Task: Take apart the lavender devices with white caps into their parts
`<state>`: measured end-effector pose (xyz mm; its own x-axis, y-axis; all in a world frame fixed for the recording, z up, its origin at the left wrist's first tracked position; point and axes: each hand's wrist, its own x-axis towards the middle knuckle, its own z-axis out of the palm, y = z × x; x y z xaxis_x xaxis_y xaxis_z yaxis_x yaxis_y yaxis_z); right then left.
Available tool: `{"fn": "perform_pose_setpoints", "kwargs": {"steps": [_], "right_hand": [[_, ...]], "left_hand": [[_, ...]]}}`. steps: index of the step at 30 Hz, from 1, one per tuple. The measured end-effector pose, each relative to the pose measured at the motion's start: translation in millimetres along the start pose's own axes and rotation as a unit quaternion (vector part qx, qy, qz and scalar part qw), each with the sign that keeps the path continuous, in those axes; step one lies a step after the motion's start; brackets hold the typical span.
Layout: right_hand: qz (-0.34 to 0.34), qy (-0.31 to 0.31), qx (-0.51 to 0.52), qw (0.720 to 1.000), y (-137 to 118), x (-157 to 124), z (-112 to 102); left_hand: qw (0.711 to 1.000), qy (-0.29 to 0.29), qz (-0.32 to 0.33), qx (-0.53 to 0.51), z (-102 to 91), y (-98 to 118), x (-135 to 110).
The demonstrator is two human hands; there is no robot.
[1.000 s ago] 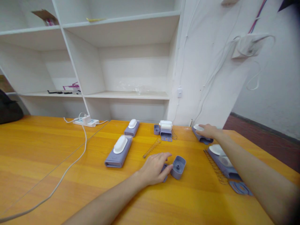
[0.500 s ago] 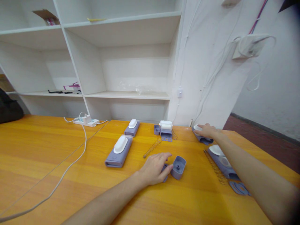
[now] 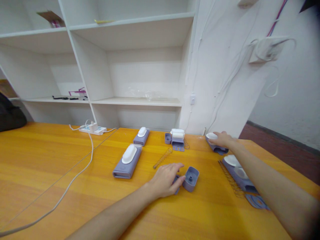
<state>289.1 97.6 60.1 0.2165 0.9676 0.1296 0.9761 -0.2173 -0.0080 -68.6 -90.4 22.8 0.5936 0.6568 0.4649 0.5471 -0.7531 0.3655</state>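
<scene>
While hands (image 3: pixel 166 180) touch parts (image 3: pixel 190 178) (unlabelled)

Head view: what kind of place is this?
Probably a small assembly workroom: an orange wooden table strewn with purple plastic housings and loose springs, white shelving behind, a power strip by the wall.

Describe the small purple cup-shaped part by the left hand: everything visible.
The purple cup-shaped part is a small, rounded-rectangular open shell of matte lavender plastic, by its look. Inside, a short central post with a hole rises from its floor. It rests on the orange wooden table, tilted so its opening faces up and toward the camera. The left hand lies at its left side, thumb tip against its wall, fingers over a second purple piece beside it. Nothing else touches it.
</scene>
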Motion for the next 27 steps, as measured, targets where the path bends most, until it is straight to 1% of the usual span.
{"fn": "perform_pose_setpoints", "kwargs": {"steps": [7,20,27], "right_hand": [[0.018,-0.001,0.004,1.000,3,-7,-6],[-0.013,0.003,0.015,1.000,2,-8,-7],[-0.006,0.016,0.022,1.000,1,-14,-9]], "left_hand": [[1.000,0.000,0.000,0.000,0.8,0,0],[1.000,-0.003,0.001,0.005,-0.6,1,0],[1.000,-0.005,0.002,0.006,0.0,0,1]]}}
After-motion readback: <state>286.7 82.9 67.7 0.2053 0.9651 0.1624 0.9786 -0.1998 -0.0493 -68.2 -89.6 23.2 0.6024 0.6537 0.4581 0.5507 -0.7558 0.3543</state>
